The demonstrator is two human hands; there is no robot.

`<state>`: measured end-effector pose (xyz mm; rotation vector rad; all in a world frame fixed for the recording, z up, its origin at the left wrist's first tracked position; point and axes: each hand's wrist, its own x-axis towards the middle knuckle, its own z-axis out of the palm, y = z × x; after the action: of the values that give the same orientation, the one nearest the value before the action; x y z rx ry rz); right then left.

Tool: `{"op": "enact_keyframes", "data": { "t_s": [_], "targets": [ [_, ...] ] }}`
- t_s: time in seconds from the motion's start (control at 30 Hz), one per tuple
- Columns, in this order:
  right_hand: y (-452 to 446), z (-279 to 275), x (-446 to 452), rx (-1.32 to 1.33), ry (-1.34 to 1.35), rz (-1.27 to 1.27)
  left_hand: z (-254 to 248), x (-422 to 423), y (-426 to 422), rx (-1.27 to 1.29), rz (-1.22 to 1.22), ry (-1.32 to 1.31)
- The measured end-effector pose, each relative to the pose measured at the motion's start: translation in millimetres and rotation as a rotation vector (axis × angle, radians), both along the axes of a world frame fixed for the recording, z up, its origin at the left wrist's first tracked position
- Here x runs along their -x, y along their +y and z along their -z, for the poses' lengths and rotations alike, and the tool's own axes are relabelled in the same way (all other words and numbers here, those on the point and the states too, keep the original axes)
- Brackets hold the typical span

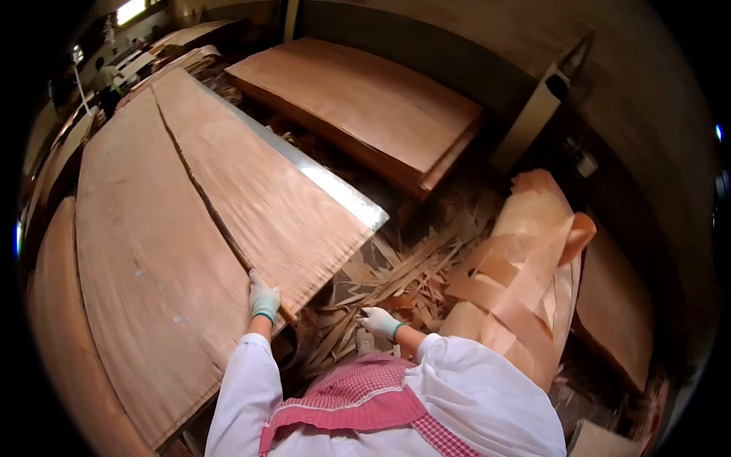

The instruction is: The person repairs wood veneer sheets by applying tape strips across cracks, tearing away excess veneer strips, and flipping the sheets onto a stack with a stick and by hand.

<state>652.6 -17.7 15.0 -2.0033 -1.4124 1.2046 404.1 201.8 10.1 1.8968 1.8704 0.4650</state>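
My left hand, in a white glove with a green cuff, closes over the near end of a long, narrow dark-edged wood strip. The strip runs lengthwise over the pale wood veneer sheets, and its light end pokes out below my hand. My right hand, gloved the same way, is closed beyond the sheets' near edge, above a heap of veneer scraps. A small dark tip shows at its fingers; what it belongs to is too small to make out.
A shiny metal edge lines the table's right side. Behind stands a stack of veneer sheets. At right is a large veneer roll with loose strips around it. Another person stands far left.
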Motion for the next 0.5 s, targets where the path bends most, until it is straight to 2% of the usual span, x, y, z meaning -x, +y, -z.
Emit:
{"op": "enact_keyframes", "data": {
  "t_s": [0.03,0.13,0.17,0.2,0.23,0.27,0.33,0.37,0.4,0.47,0.5],
  "targets": [
    [19.8,2.1,-10.1,-0.025,0.04,0.004,8.0,0.8,3.7,-0.031,-0.045,-0.04],
    [71.3,0.7,-26.8,-0.015,0.23,0.013,-30.0,21.8,-14.1,0.384,-0.267,-0.973],
    [83.2,1.7,-28.0,0.007,0.307,0.03,-43.3,34.8,-18.5,0.506,-0.409,-1.196],
    [92.6,-22.0,-23.4,0.114,0.42,0.108,-57.3,49.9,-19.6,0.601,-0.536,-1.442],
    [100.9,26.6,-31.2,-0.052,0.335,0.0,-70.2,72.7,-21.6,0.544,-0.506,-1.39],
    [101.3,15.0,-26.4,-0.008,0.366,-0.044,-81.9,97.9,-31.5,0.493,-0.48,-1.331],
    [100.7,22.9,-15.4,0.109,0.327,-0.075,-101.8,124.8,-55.8,0.314,-0.608,-1.156],
    [92.8,23.0,-5.0,0.072,0.364,-0.142,-107.8,141.1,-72.5,0.244,-0.656,-1.06],
    [86.2,5.6,13.5,0.111,0.452,-0.087,-108.6,157.3,-87.2,0.186,-0.672,-1.04],
    [87.8,-25.7,45.3,0.228,0.392,-0.206,-97.6,187.2,-126.3,0.1,-0.681,-1.002],
    [82.5,-31.9,63.7,0.235,0.371,-0.263,-92.9,208.6,-149.0,0.083,-0.713,-0.883]
  ]
}}
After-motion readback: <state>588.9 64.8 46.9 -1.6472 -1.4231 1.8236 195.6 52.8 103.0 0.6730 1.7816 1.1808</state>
